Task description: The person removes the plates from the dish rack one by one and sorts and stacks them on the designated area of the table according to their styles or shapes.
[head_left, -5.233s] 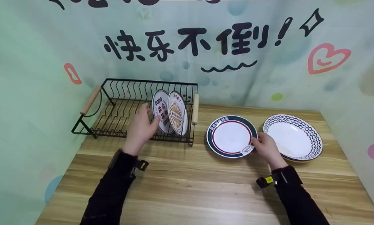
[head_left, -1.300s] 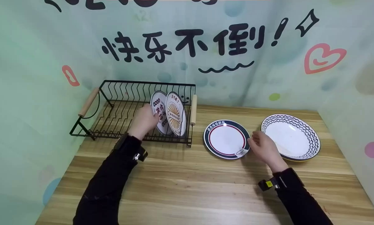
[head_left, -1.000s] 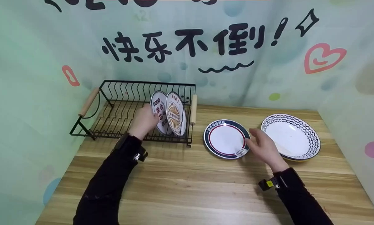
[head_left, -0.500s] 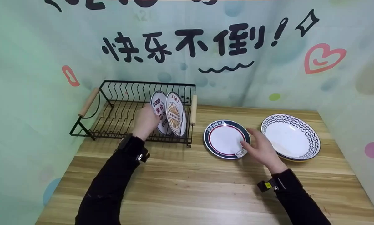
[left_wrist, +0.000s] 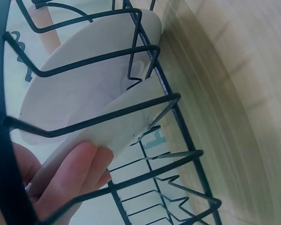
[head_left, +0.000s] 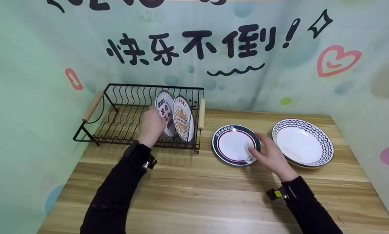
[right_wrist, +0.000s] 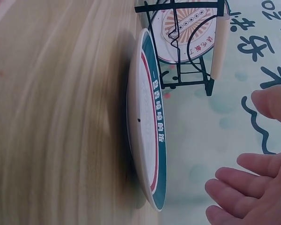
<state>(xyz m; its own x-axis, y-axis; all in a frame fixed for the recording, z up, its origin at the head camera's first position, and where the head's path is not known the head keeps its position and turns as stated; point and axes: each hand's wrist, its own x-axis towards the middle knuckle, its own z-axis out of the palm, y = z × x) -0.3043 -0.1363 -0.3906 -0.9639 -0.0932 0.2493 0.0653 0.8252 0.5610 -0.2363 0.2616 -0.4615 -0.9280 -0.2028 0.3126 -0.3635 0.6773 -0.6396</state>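
My left hand (head_left: 151,126) reaches into the black wire dish rack (head_left: 123,141) and grips a white plate with red and dark characters (head_left: 164,110). In the left wrist view, the fingers (left_wrist: 75,168) lie along the back of this plate (left_wrist: 117,124), which stands on edge between the wires. Right beside it stands a second plate with an orange sunburst (head_left: 182,118). My right hand (head_left: 272,156) is at the right side of a green-rimmed plate (head_left: 235,143) lying on the table. The right wrist view shows its fingers (right_wrist: 243,185) spread and apart from that plate.
A white bowl with a black wavy rim pattern (head_left: 303,143) stands right of my right hand. The rack has wooden handles (head_left: 202,114) at both ends. A printed cloth backdrop (head_left: 233,87) encloses the wooden table (head_left: 197,191) at the back and sides.
My left hand has taken hold of the character-printed plate and raised it slightly. The right hand let go of the green-rimmed plate earlier; its fingers have since spread and moved slightly left over the rim.
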